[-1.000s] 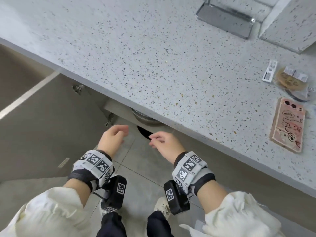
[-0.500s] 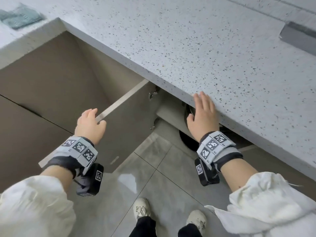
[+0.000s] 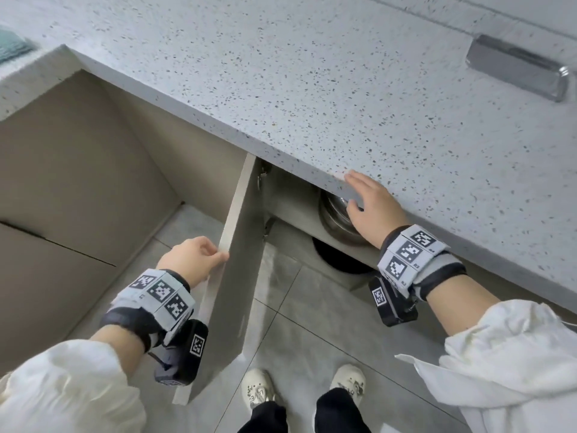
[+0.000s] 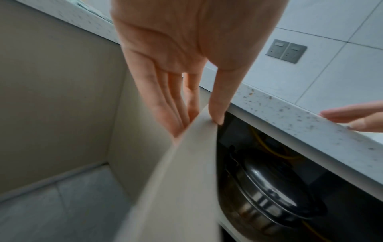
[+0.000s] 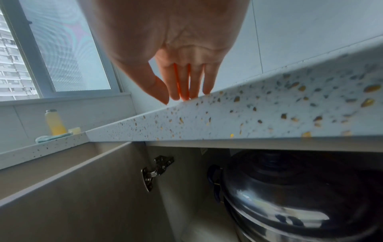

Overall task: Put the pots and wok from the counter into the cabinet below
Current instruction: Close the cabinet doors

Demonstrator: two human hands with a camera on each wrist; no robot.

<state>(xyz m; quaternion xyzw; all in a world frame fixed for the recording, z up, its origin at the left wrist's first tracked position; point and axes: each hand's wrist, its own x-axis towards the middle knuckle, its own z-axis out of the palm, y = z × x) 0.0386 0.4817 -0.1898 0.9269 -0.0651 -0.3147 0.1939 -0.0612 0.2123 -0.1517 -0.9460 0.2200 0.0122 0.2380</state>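
Observation:
The beige cabinet door stands half open under the speckled counter. My left hand pinches its top edge, thumb on the inner side and fingers on the outer side, as the left wrist view shows. My right hand lies flat with straight fingers on the counter's front edge and holds nothing. Inside the cabinet sits a lidded steel pot, with a dark round pan below it. No pots or wok show on the counter.
A shiny metal piece lies at the counter's back right, a green cloth at far left. A door hinge sits beside the pot. A yellow bottle stands by the window. My shoes are on the grey tiled floor.
Both hands hung free a second ago. The left hand took the door's top edge and swung it in toward the cabinet. The right hand rose onto the counter edge.

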